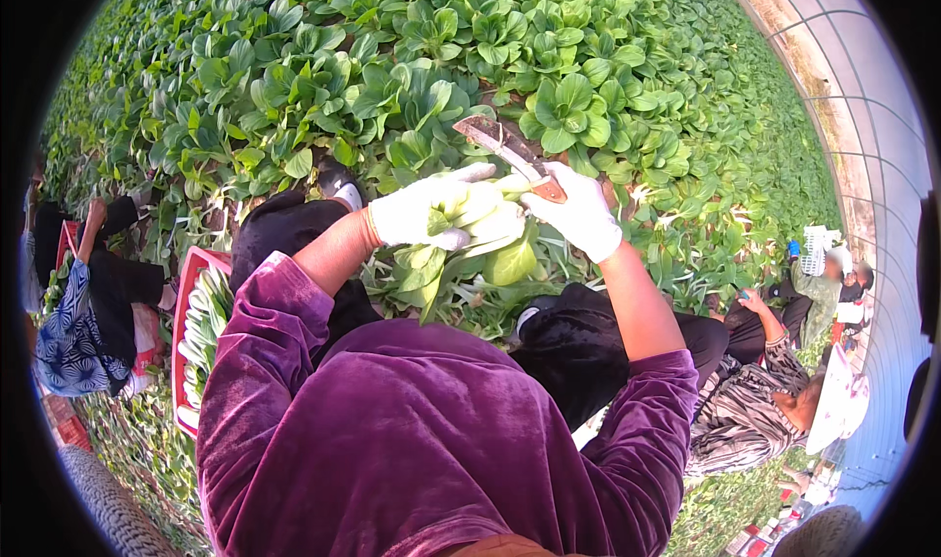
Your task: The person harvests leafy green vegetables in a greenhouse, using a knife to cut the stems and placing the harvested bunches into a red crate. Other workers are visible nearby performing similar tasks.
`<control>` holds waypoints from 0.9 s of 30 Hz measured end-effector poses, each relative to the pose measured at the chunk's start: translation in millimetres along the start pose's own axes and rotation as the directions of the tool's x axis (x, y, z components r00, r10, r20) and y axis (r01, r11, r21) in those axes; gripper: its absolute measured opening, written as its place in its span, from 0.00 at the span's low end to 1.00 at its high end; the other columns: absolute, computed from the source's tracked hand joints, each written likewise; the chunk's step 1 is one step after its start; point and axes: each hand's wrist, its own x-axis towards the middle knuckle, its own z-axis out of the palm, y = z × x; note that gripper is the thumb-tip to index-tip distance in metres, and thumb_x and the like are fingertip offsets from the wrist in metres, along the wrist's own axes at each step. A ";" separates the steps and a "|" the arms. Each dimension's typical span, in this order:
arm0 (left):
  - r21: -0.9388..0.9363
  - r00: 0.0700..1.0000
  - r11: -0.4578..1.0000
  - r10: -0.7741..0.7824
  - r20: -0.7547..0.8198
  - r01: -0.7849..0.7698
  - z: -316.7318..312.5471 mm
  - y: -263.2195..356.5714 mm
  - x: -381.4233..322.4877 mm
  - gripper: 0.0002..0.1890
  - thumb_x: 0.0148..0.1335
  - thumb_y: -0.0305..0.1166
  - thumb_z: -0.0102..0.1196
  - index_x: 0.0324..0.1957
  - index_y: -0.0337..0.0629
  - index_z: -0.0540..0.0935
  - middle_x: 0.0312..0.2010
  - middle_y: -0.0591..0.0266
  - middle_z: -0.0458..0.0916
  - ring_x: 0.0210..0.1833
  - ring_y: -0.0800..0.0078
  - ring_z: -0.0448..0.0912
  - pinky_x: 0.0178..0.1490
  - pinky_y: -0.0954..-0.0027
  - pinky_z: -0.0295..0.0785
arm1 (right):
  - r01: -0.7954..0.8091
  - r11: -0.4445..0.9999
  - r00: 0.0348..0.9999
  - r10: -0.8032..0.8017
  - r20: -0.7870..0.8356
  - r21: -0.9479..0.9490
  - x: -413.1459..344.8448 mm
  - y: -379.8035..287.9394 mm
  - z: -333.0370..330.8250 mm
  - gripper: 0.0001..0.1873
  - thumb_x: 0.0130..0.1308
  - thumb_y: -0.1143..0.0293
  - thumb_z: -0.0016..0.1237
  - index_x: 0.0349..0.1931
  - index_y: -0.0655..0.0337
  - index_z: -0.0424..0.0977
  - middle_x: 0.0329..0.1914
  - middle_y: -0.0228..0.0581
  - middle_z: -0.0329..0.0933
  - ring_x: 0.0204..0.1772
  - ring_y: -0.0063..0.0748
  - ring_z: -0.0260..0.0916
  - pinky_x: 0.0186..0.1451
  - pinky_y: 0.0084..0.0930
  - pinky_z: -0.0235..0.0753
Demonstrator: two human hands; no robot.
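My left hand, in a white glove, is closed around a head of bok choy. The pale stalk bases face right, and loose green leaves hang below the hand. In my gloved right hand is the wooden handle of a knife with a curved, soil-stained blade. The blade points up and to the left, above the stalks. My right fingertips are close to the cut end of the bok choy; whether they touch it I cannot tell.
Growing bok choy fills the ground ahead. Trimmed leaves litter the soil between my knees. Beside my left leg stands a red crate holding harvested bok choy. One person sits to the left, another close on the right. A greenhouse wall curves along the right.
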 end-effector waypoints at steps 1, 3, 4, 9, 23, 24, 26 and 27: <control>-0.214 0.999 0.976 -0.040 0.037 0.047 0.9 -1.3 -7.9 0.21 0.57 0.30 0.72 0.52 0.40 0.80 0.63 0.57 0.76 0.66 0.63 0.73 0.77 0.59 0.59 | 0.015 1.000 1.000 -0.015 0.013 -0.004 1.0 -7.2 3.0 0.26 0.63 0.61 0.69 0.58 0.64 0.78 0.44 0.47 0.85 0.42 0.35 0.84 0.48 0.33 0.82; -0.394 0.999 0.918 0.046 -0.022 -0.051 6.5 -6.0 -18.3 0.24 0.57 0.30 0.73 0.55 0.40 0.80 0.64 0.55 0.76 0.66 0.64 0.73 0.74 0.60 0.63 | 0.042 0.999 0.998 -0.041 0.043 -0.007 -0.5 -15.3 7.0 0.25 0.62 0.63 0.68 0.57 0.64 0.78 0.44 0.47 0.85 0.43 0.34 0.84 0.49 0.33 0.81; -0.335 1.000 0.942 -0.005 -0.017 -0.001 7.7 -8.2 -22.6 0.25 0.56 0.30 0.73 0.57 0.40 0.80 0.64 0.54 0.76 0.66 0.63 0.74 0.72 0.61 0.65 | 0.042 0.999 0.997 -0.042 0.072 0.010 -1.8 -16.0 7.3 0.24 0.62 0.65 0.66 0.57 0.62 0.79 0.45 0.47 0.85 0.46 0.38 0.85 0.51 0.33 0.81; 0.530 0.993 0.846 0.014 -0.119 0.051 0.0 -15.3 -36.4 0.35 0.51 0.31 0.72 0.64 0.41 0.78 0.58 0.54 0.81 0.62 0.62 0.80 0.69 0.61 0.74 | -0.011 0.939 0.999 -0.008 -0.053 -0.345 -2.4 3.2 11.0 0.17 0.63 0.65 0.62 0.51 0.56 0.80 0.46 0.46 0.85 0.46 0.53 0.83 0.50 0.40 0.83; -0.711 0.930 0.662 -0.365 -0.030 0.237 8.7 -3.6 -40.0 0.37 0.61 0.19 0.67 0.73 0.37 0.69 0.67 0.59 0.78 0.65 0.72 0.77 0.68 0.67 0.72 | -0.267 0.606 0.960 0.240 0.147 0.749 13.4 -31.5 28.2 0.26 0.74 0.70 0.59 0.70 0.60 0.71 0.37 0.29 0.81 0.23 0.16 0.71 0.25 0.16 0.69; -0.707 0.926 0.666 -0.376 -0.040 0.240 7.8 -3.6 -39.9 0.40 0.62 0.20 0.66 0.76 0.37 0.67 0.67 0.59 0.77 0.66 0.72 0.77 0.69 0.66 0.72 | -0.248 0.683 0.960 0.267 0.082 0.687 13.2 -33.6 25.8 0.25 0.74 0.71 0.59 0.69 0.60 0.72 0.36 0.28 0.81 0.23 0.16 0.70 0.25 0.16 0.69; -0.692 0.938 0.718 -0.286 -0.196 0.074 5.1 -7.2 -36.4 0.41 0.61 0.24 0.68 0.77 0.37 0.66 0.70 0.58 0.75 0.70 0.71 0.74 0.73 0.66 0.68 | -0.172 0.715 0.968 0.251 -0.020 0.678 14.5 -34.7 24.8 0.24 0.73 0.71 0.60 0.66 0.63 0.74 0.32 0.26 0.77 0.22 0.15 0.69 0.26 0.17 0.69; -0.607 0.940 0.795 -0.190 -0.284 -0.023 3.7 -9.8 -34.1 0.42 0.61 0.24 0.68 0.77 0.37 0.65 0.71 0.58 0.75 0.72 0.71 0.73 0.74 0.66 0.67 | -0.196 0.717 0.963 0.268 -0.005 0.669 15.1 -33.8 26.5 0.23 0.74 0.72 0.59 0.67 0.65 0.73 0.34 0.27 0.77 0.23 0.16 0.69 0.26 0.18 0.69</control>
